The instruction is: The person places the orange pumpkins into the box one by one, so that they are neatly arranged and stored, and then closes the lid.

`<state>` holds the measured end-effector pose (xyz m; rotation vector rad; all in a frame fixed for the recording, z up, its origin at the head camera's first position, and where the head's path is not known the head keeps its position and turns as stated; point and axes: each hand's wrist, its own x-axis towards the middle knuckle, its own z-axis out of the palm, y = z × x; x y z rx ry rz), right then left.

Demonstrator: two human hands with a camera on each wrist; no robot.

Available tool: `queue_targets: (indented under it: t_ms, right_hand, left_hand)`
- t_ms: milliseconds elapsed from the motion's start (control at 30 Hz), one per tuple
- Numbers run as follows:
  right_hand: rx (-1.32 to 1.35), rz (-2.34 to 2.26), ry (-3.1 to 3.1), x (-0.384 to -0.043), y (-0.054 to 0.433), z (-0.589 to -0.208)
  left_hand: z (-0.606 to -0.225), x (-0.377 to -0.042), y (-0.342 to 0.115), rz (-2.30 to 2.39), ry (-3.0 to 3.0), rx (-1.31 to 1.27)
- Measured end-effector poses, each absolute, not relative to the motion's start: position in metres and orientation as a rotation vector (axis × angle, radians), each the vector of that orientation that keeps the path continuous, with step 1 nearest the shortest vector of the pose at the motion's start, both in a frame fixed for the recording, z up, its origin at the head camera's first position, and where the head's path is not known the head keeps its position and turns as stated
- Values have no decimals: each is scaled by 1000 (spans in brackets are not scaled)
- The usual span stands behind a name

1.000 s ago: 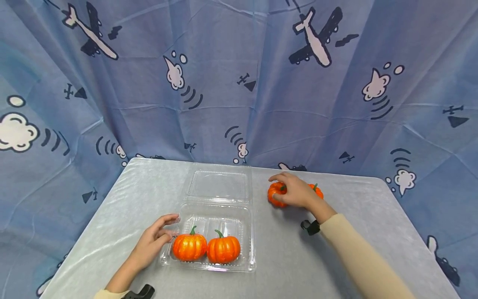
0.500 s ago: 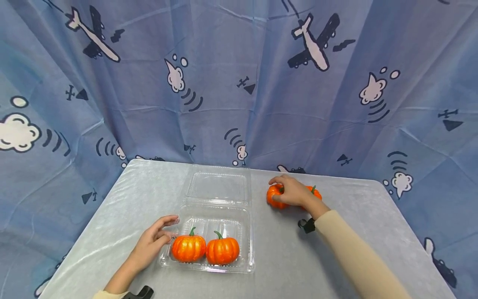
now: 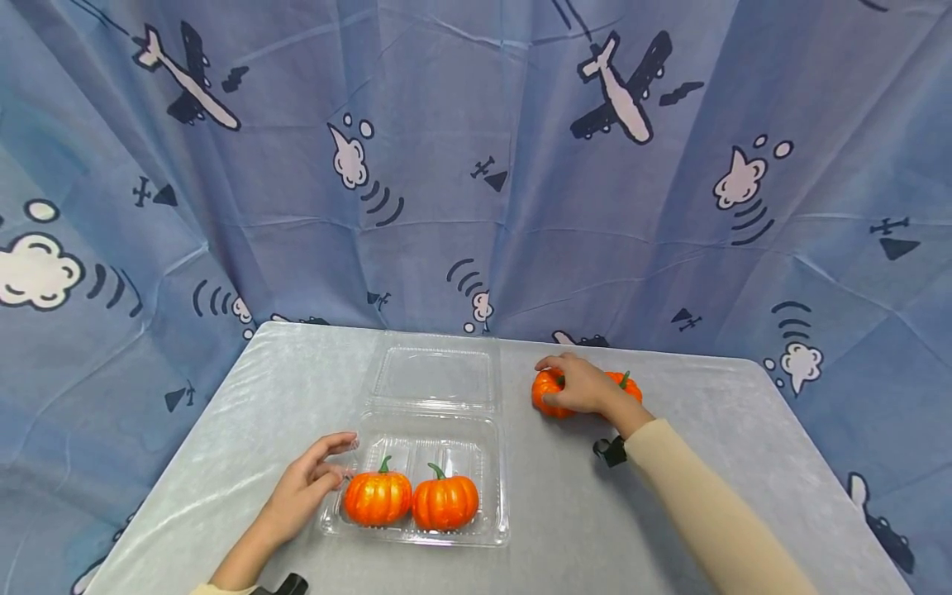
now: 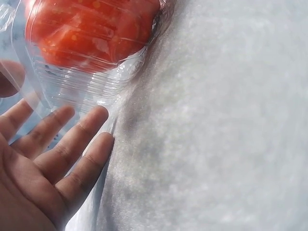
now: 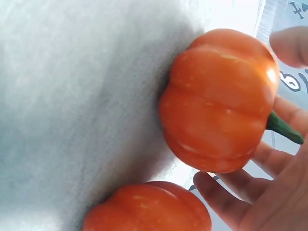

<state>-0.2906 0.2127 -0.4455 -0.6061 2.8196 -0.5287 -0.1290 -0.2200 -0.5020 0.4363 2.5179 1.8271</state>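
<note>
In the head view, the right hand (image 3: 583,387) was curled over a pumpkin (image 3: 546,392) on the far right of the tabletop (image 3: 565,496), a second pumpkin (image 3: 627,385) just behind it. The left hand (image 3: 305,487) lay with fingers spread against the left wall of the clear container (image 3: 494,496), which held two pumpkins (image 3: 377,498) side by side, its lid (image 3: 435,373) open flat behind. In the left wrist view, straight fingers (image 4: 72,144) touched the container's plastic wall (image 4: 77,91). In the right wrist view, fingers (image 5: 231,187) and thumb wrapped the gripped pumpkin (image 5: 219,98); the other pumpkin (image 5: 149,209) sat just beside it.
</note>
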Motion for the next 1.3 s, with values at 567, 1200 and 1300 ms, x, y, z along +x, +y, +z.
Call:
queue_targets:
  t_ms: [567,1200,1300]
  right_hand:
    - [-571,-557,2867,-287,213,-447]
    - [-751,-845,2899,-272,198,-427]
    - [-802,-850,2907,-267,194,-423]
  left_hand:
    - [-501,-129,-220,1823,2506,432]
    - [-502,-129,-221,1829,2521,455]
    - [-502,-129,-220,1830,2516,451]
